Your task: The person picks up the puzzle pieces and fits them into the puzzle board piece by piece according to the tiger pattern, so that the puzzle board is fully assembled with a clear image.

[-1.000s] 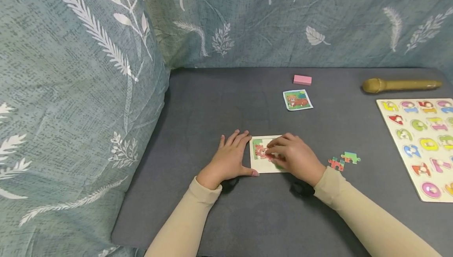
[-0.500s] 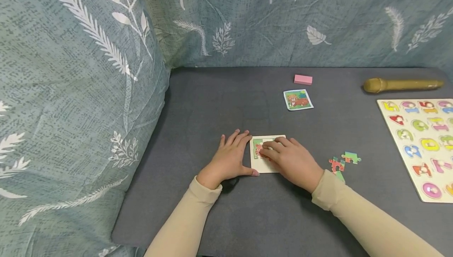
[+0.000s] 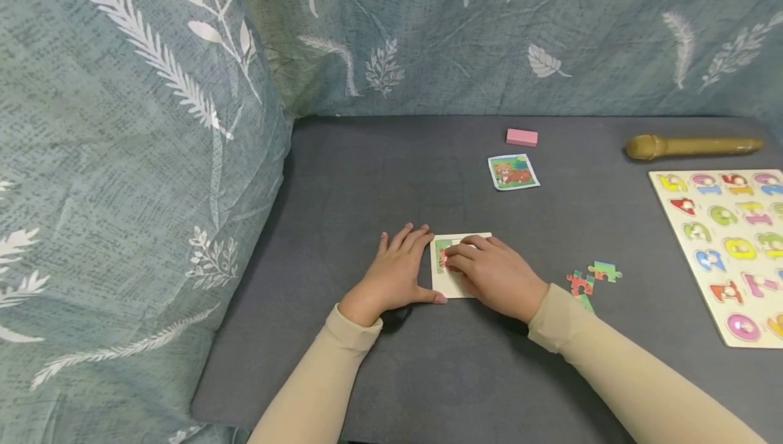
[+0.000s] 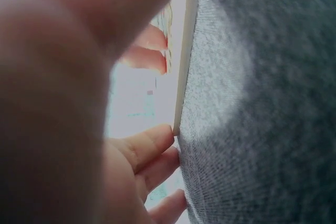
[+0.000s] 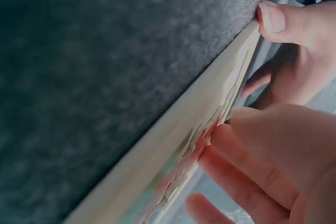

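Shifting toward my spread left hand (image 3: 389, 275), my loose-fingered right hand (image 3: 494, 275) is touching the puzzle (image 3: 448, 285); steady bracing should be helping.

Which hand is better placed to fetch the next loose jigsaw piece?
Right hand, likely: the loose jigsaw pieces lie on its side, while the left hand touches the puzzle board.

Three loose puzzle pieces (image 3: 605, 271), one puzzle board (image 3: 449, 286), one number board (image 3: 737, 270), one card (image 3: 514, 173), one block (image 3: 522, 137), one stick (image 3: 694, 147)

Right there, the right hand (image 5: 275, 163) touches the puzzle board (image 5: 210, 93); the left hand's (image 5: 304, 51) thumb meets its corner.
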The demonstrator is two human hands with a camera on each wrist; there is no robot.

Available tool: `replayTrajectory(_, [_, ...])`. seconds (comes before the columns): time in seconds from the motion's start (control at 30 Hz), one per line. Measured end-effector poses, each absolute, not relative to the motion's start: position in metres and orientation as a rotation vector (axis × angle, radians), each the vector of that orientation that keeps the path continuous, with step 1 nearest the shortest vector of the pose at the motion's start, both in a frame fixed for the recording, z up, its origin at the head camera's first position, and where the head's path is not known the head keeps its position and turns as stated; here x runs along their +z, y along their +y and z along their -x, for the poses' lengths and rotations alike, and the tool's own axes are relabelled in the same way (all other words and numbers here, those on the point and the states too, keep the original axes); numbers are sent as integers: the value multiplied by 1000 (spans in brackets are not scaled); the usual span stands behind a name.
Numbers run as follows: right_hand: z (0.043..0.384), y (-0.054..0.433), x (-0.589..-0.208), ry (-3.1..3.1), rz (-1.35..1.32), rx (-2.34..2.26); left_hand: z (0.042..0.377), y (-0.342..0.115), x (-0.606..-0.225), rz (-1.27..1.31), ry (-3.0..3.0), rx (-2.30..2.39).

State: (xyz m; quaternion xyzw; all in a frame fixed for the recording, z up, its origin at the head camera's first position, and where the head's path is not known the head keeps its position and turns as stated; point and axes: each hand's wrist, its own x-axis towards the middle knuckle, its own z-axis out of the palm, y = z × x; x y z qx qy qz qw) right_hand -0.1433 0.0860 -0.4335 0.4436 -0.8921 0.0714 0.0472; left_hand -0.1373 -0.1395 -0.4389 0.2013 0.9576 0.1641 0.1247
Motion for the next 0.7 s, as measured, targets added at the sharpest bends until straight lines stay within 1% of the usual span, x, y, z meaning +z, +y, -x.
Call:
replayTrajectory(0.2, [143, 86, -433, -2772, -1352, 209, 138, -141, -439, -588, 2784, 486])
replayTrajectory(0.3, [143, 97, -425, -2810, -1326, 288, 138, -139, -440, -588, 2784, 493])
replayTrajectory(0.4, [148, 119, -406, -2784, -1206, 410, 138, -139, -441, -568, 2786, 496])
replayTrajectory(0.53, [150, 163, -386, -2797, -1026, 419, 139, -138, -443, -560, 2786, 527])
replayTrajectory(0.6, [144, 182, -387, -2879, -989, 386, 140, -137, -443, -564, 2786, 529])
replayTrajectory(0.7, [132, 205, -399, -3013, -953, 409, 143, -135, -443, -572, 2783, 517])
